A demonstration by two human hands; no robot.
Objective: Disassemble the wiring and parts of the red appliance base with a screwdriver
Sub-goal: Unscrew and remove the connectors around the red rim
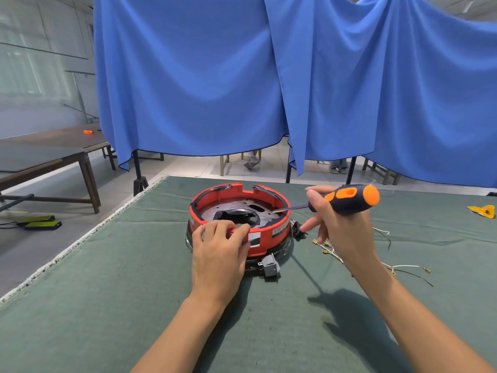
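Note:
The round red appliance base [279, 208] stands upside down on the green mat, its metal inner plate exposed. My left hand [219, 247] grips the near rim of the base, fingers curled over the edge. My right hand [337, 227] holds an orange-and-black screwdriver [349, 198] by the handle. Its shaft points left and its tip reaches the metal plate just inside the right rim. A grey switch block [269, 266] lies against the base's front. Loose white and black wires [398, 266] with brass terminals lie on the mat to the right.
The green mat [121, 292] covers the table; its left edge runs diagonally. A yellow part [482, 210] lies at the far right. A small black plug piece [297, 229] sits beside the base. Blue curtains [201, 76] hang behind. A wooden table [48, 157] stands at the left.

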